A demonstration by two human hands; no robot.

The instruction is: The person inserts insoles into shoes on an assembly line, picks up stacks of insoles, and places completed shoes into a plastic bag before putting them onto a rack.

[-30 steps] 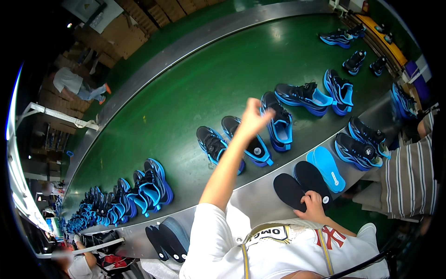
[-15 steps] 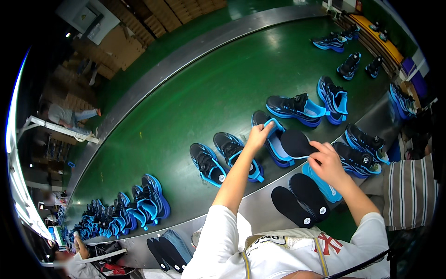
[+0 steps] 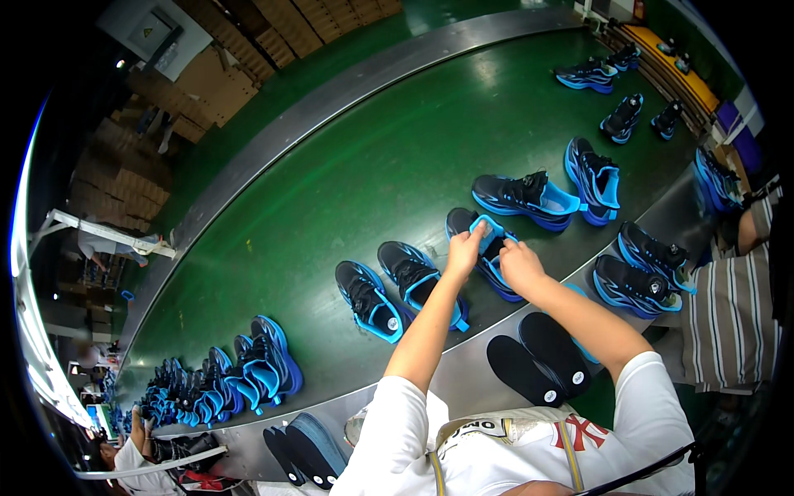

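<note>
A black and blue sneaker (image 3: 504, 287) sits on the green belt in front of me, toe pointing away. My left hand (image 3: 466, 250) pinches the light-blue tongue at its opening and pulls it up. My right hand (image 3: 521, 269) is closed at the heel side, fingertips down in the opening on a black insole (image 3: 494, 250) that is mostly hidden inside the shoe. Just left stand two more sneakers, a nearer one (image 3: 364, 298) and another (image 3: 411, 266), with insoles inside. Close to my body, a pair of black insoles (image 3: 533, 357) lies on the metal ledge.
More sneakers stand beyond, including one (image 3: 529, 198) and another (image 3: 592, 180); a pair (image 3: 645, 273) rests at the right. A row of shoes (image 3: 215, 384) runs down the left. Stacked insoles (image 3: 310, 450) lie lower left. A person in a striped garment (image 3: 728, 322) is at the right.
My right hand has moved left and pushed the black insole into the sneaker; before, the insole stuck out of the opening. My left hand stays on the tongue.
</note>
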